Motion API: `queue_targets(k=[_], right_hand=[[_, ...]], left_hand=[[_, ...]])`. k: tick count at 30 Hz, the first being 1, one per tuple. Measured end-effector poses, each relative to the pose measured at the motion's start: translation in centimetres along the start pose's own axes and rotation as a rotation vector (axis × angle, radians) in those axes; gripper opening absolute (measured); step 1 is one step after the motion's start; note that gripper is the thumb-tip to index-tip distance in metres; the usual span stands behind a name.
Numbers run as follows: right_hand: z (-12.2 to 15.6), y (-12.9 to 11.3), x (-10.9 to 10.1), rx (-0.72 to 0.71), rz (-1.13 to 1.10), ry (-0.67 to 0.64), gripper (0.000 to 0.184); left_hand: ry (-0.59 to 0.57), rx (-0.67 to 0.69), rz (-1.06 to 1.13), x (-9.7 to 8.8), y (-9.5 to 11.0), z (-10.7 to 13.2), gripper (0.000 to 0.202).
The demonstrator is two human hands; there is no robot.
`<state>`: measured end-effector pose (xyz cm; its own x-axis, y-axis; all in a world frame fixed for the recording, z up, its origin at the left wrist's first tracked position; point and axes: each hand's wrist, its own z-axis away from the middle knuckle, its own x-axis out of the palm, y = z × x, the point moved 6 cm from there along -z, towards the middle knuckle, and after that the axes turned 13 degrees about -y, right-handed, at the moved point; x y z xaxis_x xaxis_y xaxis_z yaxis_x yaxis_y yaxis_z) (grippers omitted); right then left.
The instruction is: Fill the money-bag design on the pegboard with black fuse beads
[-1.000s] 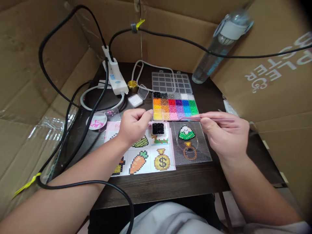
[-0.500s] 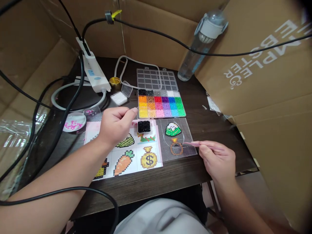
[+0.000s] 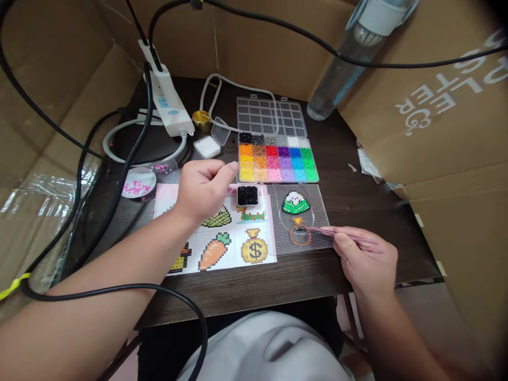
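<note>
My right hand [image 3: 367, 259] pinches pink tweezers [image 3: 337, 234], whose tip rests on the orange ring design [image 3: 300, 234] on the clear pegboard [image 3: 321, 209]. A green and white bead figure [image 3: 296, 202] sits above the ring. My left hand [image 3: 204, 189] is curled over the pattern sheet [image 3: 222, 248], its fingertips pinched together beside the bead box [image 3: 278, 164] of coloured beads; what they hold, if anything, is too small to see. A small tub of black beads [image 3: 248, 195] stands just right of that hand.
The bead box lid [image 3: 271, 116] lies open behind. A power strip [image 3: 169, 106], white and black cables [image 3: 119, 174], a gold cap [image 3: 201, 120], a small white tub [image 3: 207, 147] and a water bottle [image 3: 345, 63] crowd the back. Cardboard walls [image 3: 436, 132] enclose the dark table [image 3: 357, 190].
My right hand came down from beside the bead box to the pegboard's lower right, and the tweezer tip now touches the ring. My left hand stayed put; the view shifted slightly.
</note>
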<state>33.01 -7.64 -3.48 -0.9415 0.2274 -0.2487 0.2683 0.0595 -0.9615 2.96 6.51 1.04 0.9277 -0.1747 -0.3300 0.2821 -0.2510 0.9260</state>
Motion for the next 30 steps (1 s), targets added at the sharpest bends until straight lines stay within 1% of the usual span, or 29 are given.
queue_targets(k=[7, 12, 15, 22, 26, 30], right_hand=[[0.2, 0.3, -0.1, 0.012, -0.012, 0.023, 0.009], [0.2, 0.1, 0.0, 0.012, 0.010, 0.016, 0.009], [0.1, 0.0, 0.1, 0.013, 0.023, 0.000, 0.009], [0.1, 0.0, 0.1, 0.032, -0.035, 0.000, 0.005], [0.0, -0.1, 0.2, 0.017, -0.050, -0.028, 0.006], [-0.1, -0.2, 0.3, -0.013, -0.035, -0.042, 0.006]], left_hand=[[0.012, 0.002, -0.004, 0.0, 0.0, 0.0, 0.048], [0.097, 0.008, 0.059, -0.4, -0.8, -0.1, 0.045], [0.118, 0.014, 0.087, -0.5, -1.3, -0.3, 0.044], [0.082, -0.014, 0.200, -0.3, -1.9, -0.5, 0.044], [0.076, 0.003, 0.280, -0.3, -2.1, -0.6, 0.042], [0.075, 0.027, 0.357, -0.2, -2.3, -0.8, 0.046]])
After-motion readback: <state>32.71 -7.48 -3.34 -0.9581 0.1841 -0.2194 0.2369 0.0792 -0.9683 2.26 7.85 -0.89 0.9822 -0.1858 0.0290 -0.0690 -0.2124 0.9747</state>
